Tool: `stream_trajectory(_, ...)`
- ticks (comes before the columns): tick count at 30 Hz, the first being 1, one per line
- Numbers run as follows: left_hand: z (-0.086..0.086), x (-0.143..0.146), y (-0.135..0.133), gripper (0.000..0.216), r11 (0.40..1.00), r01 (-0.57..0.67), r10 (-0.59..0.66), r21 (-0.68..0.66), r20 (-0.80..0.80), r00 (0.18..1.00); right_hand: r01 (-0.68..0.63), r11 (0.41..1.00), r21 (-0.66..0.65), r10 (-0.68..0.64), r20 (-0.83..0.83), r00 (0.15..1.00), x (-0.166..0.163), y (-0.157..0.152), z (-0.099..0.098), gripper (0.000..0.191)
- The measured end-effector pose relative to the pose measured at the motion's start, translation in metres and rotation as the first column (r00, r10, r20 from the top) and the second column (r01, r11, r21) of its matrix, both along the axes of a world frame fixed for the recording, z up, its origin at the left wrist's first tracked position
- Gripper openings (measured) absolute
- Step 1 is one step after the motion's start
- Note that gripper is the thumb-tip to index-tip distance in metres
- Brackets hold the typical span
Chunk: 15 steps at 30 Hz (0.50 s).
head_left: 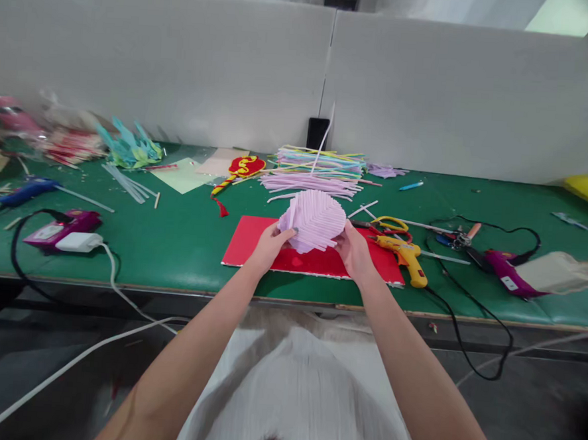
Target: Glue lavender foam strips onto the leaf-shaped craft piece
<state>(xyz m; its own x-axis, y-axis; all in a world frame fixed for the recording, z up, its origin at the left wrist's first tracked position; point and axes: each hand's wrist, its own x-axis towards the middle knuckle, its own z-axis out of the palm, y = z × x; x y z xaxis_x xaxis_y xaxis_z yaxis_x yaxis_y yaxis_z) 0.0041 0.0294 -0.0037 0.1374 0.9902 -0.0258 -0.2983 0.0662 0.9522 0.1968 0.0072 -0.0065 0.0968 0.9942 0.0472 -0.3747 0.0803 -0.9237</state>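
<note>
A lilac, rounded leaf-like piece (316, 221) is held up in front of me, its surface built from slanting rows of fuzzy strips that look like pipe cleaners. My left hand (272, 243) grips its left edge, thumb on the face that I see. On the opposite edge, my right hand (354, 250) is closed on it, with the fingers partly hidden behind. Below both hands lies a red board (248, 234) with a pale, rough front edge. Behind the piece is a pile of lilac pipe cleaners (311, 183).
A yellow glue gun (411, 259) rests on the board's right end beside yellow-handled scissors (393, 223). Purple power blocks (512, 273) with cords lie right and left. A blue glue gun (29, 192), a red-yellow fan-shaped ornament (246, 166) and a dark phone (318, 132) are farther out.
</note>
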Motion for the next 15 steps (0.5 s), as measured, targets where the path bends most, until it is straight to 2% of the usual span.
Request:
stream_trajectory(5, -0.0056, -0.0022, 0.0022, 0.031, 1.0, 0.011, -0.012, -0.018, -0.027, 1.0, 0.01, 0.998, -0.066, -0.021, -0.166, 0.986, 0.0016, 0.0011, 0.0019, 0.037)
stream_trajectory(9, -0.0063, -0.0019, 0.0034, 0.035, 0.999, 0.033, -0.033, 0.017, 0.008, 0.999, -0.005, 0.998, -0.059, 0.0, -0.093, 0.996, -0.002, -0.0033, 0.0025, 0.036)
stream_trajectory(12, -0.0044, -0.001, 0.004, 0.042, 0.998, 0.015, -0.018, 0.059, 0.058, 0.998, -0.013, 1.0, -0.026, 0.012, -0.045, 0.999, -0.0042, -0.0051, 0.0019, 0.043)
stream_trajectory(15, -0.0013, -0.0008, 0.0034, 0.045, 0.999, 0.022, -0.025, 0.043, 0.076, 0.997, -0.019, 1.0, 0.001, 0.019, -0.028, 0.999, -0.0052, -0.0051, 0.002, 0.05)
